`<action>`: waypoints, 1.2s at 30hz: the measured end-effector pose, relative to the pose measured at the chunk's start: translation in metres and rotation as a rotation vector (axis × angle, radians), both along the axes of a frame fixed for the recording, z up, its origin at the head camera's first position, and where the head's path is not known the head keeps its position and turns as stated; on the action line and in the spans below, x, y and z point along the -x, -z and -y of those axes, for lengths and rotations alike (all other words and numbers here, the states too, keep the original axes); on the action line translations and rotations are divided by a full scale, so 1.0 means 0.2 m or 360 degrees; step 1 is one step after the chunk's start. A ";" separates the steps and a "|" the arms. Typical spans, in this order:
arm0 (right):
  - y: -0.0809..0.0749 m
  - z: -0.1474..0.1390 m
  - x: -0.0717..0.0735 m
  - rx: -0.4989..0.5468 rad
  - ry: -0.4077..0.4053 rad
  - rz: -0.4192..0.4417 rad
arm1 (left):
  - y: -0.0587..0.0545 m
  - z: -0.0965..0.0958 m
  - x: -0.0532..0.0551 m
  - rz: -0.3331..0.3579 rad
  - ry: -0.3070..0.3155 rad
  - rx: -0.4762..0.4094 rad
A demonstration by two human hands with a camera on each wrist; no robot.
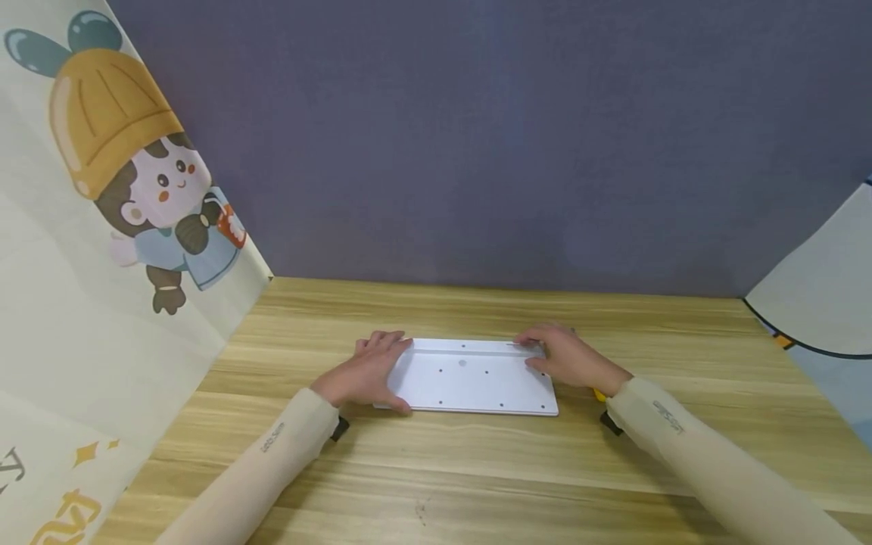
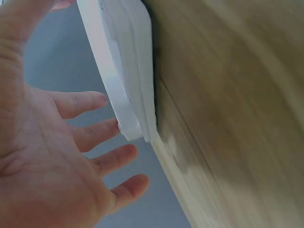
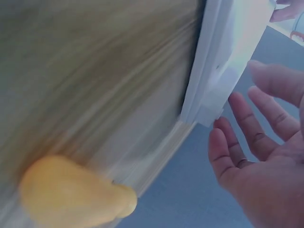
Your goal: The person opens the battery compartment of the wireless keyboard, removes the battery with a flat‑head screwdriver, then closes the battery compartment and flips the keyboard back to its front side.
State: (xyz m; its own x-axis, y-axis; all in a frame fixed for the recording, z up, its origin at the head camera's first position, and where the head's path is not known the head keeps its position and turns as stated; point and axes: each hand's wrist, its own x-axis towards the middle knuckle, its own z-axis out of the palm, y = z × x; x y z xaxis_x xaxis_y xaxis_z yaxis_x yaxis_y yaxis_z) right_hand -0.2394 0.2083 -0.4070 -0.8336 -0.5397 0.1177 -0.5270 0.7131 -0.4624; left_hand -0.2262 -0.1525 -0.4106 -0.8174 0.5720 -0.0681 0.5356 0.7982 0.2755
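wood-grain tabletop | blue-grey panel behind | cartoon figure on pale left wall | yellow object on tabletop

Left sleeve and right sleeve, as we see them: pale cream, long, each ending in a cuff behind the fingers. Dark lettering runs along both, farther from the fingers; a small black fitting shows beside each cuff.
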 end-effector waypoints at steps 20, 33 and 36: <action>-0.01 0.11 0.10 0.0008 0.0103 0.0141 | 0.01 0.06 0.01 0.0029 -0.0011 -0.0032; -0.05 0.13 0.15 -0.0052 0.0031 0.0328 | 0.03 0.06 0.01 0.0156 -0.0068 -0.0137; -0.05 0.13 0.16 -0.0069 -0.0002 0.0332 | 0.02 0.06 0.01 0.0161 -0.0073 -0.0139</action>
